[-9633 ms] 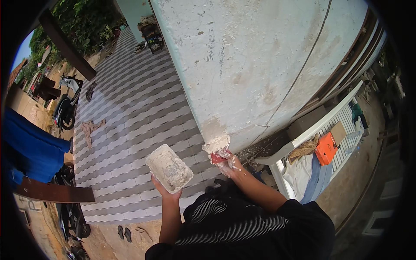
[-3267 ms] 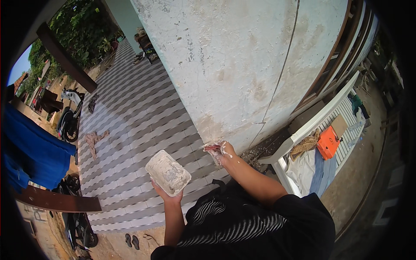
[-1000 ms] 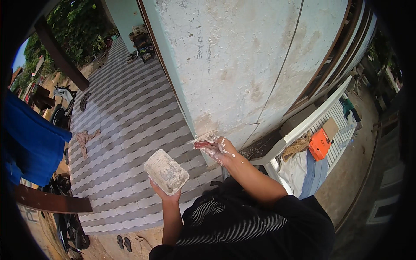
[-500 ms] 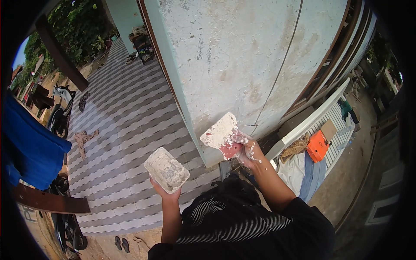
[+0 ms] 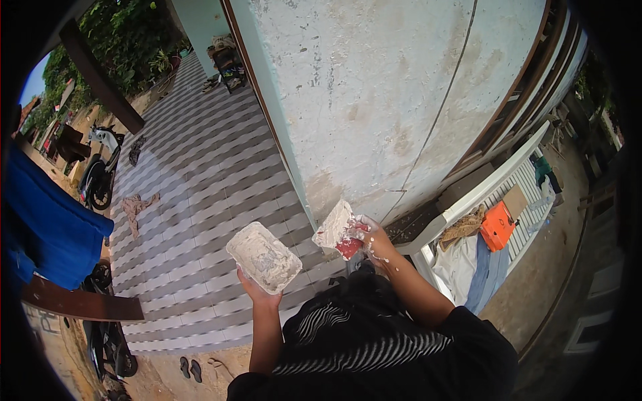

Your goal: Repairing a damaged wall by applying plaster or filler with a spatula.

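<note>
My left hand [image 5: 259, 291] is closed on the lower edge of a shallow rectangular tub [image 5: 265, 256], smeared inside and out with off-white filler paste. To its right, my right hand [image 5: 370, 235] grips a red putty spreader [image 5: 349, 248] by its narrow end. Thick paste [image 5: 334, 226] coats the spreader's broad blade, and white smears cover my fingers and wrist. The spreader is held low beside the bottom corner of a pale, patchy wall [image 5: 361, 100]; whether it touches the wall I cannot tell. A gap separates the tub from the spreader.
Left of the wall lies a striped tiled porch [image 5: 200, 200] with a crumpled cloth [image 5: 136, 211]. A blue cloth [image 5: 57, 220] hangs at the far left near a parked motorbike [image 5: 100, 174]. On the right, a white slatted panel [image 5: 528, 180] bears an orange bag [image 5: 497, 226] and fabrics.
My right hand has brought the spreader down and slightly left, and its blade has tilted. The tub in my left hand has shifted a little right. The view has turned slightly.
</note>
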`<action>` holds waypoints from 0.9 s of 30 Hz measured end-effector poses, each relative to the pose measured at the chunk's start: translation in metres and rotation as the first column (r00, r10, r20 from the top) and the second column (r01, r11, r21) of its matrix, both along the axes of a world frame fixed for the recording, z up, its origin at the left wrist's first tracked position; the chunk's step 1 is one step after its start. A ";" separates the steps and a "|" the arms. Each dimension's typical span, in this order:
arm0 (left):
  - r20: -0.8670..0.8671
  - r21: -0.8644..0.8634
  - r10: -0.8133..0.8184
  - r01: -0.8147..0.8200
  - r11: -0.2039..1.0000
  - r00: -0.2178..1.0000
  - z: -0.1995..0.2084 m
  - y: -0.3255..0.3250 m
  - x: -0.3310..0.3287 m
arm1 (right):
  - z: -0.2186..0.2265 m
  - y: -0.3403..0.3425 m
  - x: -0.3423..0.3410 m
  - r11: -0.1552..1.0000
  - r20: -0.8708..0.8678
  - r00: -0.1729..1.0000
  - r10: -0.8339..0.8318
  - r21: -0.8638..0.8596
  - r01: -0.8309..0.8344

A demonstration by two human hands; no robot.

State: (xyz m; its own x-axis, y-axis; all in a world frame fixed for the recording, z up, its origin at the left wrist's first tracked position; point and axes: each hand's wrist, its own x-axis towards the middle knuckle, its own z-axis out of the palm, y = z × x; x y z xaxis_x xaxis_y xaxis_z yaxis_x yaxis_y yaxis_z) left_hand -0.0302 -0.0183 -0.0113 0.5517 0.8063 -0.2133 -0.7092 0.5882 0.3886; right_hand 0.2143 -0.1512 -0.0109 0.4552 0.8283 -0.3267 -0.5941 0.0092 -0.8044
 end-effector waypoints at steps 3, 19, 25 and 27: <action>-0.058 0.010 0.009 -0.008 1.000 0.998 0.008 -0.003 0.002 | 0.027 0.007 -0.003 0.994 0.146 0.989 -0.005 0.107 -0.011; -0.035 0.276 -0.012 0.021 0.961 0.999 0.027 -0.006 0.002 | 0.127 0.037 -0.034 0.912 0.976 0.175 0.127 -0.046 -0.408; -0.162 0.325 0.023 0.032 0.945 0.986 0.038 -0.005 0.008 | 0.132 0.050 -0.044 0.869 0.962 -0.102 0.253 -0.272 -0.412; -0.160 0.328 -0.006 0.059 0.943 0.987 0.042 -0.005 0.007 | 0.135 0.054 -0.045 0.850 0.943 -0.148 0.299 -0.334 -0.407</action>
State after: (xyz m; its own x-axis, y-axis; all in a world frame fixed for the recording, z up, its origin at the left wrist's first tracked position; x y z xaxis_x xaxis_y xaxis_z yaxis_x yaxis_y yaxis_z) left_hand -0.0228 -0.0235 0.0304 0.5605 0.8278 -0.0226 -0.6075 0.4296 0.6681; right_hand 0.1694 -0.0969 0.1239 -0.1095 0.9820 0.1539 0.8092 0.1780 -0.5599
